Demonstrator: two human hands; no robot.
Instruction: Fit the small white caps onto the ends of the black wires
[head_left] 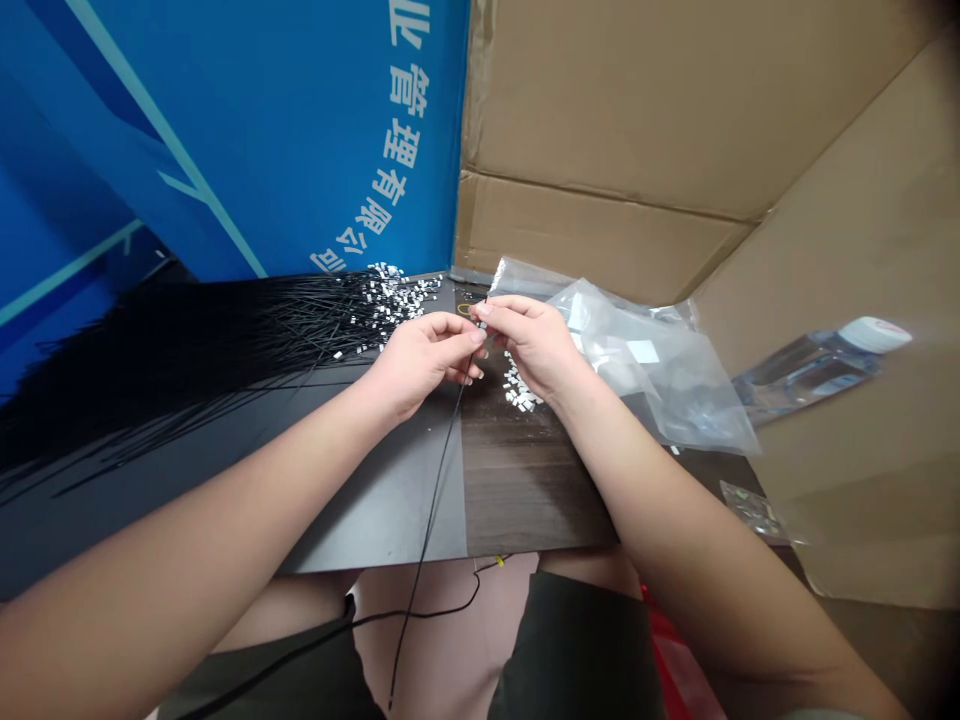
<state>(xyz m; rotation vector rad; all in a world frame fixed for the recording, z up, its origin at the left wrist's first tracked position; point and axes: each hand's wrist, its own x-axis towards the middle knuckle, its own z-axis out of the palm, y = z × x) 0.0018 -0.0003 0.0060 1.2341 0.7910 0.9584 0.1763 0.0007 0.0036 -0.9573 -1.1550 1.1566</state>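
Observation:
My left hand [420,358] is pinched on a thin black cord [433,500] that runs down over the table's front edge toward my lap. My right hand [534,345] is pinched at the cord's upper end, fingertips meeting those of the left; something tiny may sit between them, too small to make out. A small heap of white clips [519,388] lies just under my right hand. A large fan of black cords [172,350] with white clips on their ends [394,295] spreads over the table to the left.
Clear plastic bags [660,365] lie right of my hands. A plastic water bottle [817,365] rests on its side against cardboard [862,250]. A blue printed board [247,130] stands at the back left. The dark table [525,490] ends near my knees.

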